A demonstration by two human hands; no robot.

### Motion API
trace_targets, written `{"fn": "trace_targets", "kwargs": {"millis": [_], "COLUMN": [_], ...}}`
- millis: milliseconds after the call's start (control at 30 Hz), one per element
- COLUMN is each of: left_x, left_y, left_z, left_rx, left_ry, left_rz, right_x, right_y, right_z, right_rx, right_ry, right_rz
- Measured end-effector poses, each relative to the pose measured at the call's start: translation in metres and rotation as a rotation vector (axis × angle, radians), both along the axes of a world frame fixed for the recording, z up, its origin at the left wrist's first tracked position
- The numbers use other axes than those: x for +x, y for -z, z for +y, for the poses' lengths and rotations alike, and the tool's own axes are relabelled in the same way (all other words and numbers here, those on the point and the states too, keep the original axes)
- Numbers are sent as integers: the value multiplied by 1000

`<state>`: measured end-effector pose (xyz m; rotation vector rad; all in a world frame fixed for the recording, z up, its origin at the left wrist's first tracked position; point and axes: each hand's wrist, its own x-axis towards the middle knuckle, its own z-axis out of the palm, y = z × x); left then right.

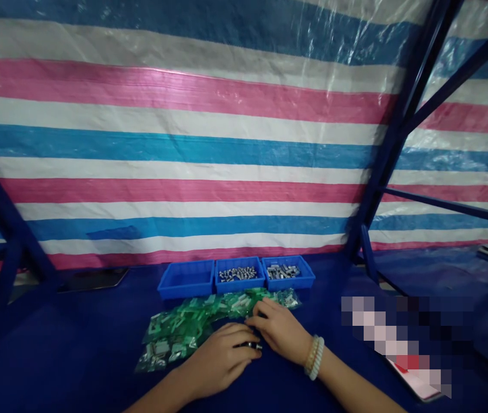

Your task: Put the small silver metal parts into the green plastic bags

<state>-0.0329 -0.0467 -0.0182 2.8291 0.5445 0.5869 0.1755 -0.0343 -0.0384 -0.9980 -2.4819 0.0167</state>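
My left hand (pixel 229 355) is low in the middle of the view, its fingers curled around a small shiny metal piece (pixel 252 345) with dark parts. The piece is too small and blurred to name closely. Just to its right, my right hand (pixel 281 327) has bent fingers pressed together close to the left fingertips. What those fingers hold, if anything, is hidden. A white and beige beaded bracelet (pixel 315 357) circles the right wrist. Clear plastic bags (pixel 179 324) of green and pale small parts lie along the far side of both hands, partly covered by them.
Behind the bags stand three blue trays: a left one (pixel 187 277) with no parts visible, a middle one (pixel 239 258) and a right one (pixel 310 281) holding small metal parts. A dark flat device (pixel 93 279) lies far left. A partly pixelated phone-like object (pixel 427 390) lies right.
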Motion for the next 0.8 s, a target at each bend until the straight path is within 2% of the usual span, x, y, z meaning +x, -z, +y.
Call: {"fn": "trace_targets", "kwargs": {"millis": [200, 367, 433, 500, 533, 600, 667, 700, 800], "left_x": [0, 0, 0, 0, 1, 5, 9, 11, 17], "left_y": [-2, 1, 1, 0, 0, -1, -1, -1, 1], "left_z": [-1, -1, -3, -4, -4, -4, -3, -3, -4], "left_rx": [-3, -20, -45, -96, -139, -289, -531, -667, -997], "left_ry": [10, 10, 5, -19, -60, -225, -408, -454, -396], "left_rz": [-12, -24, -60, -155, -233, -440, -661, -749, -865], "right_x": [-7, -5, -2, 1, 2, 1, -2, -5, -13], "right_y": [8, 4, 1, -3, -5, -9, -13, -14, -14], "right_z": [5, 5, 4, 3, 3, 1, -3, -5, -13], "right_rx": [130, 146, 87, 6, -28, -69, -68, -54, 18], "right_ry": [40, 28, 9, -2, 3, 24, 32, 26, -9], "right_rz": [-102, -120, -25, 172, 291, 499, 622, 653, 683]}}
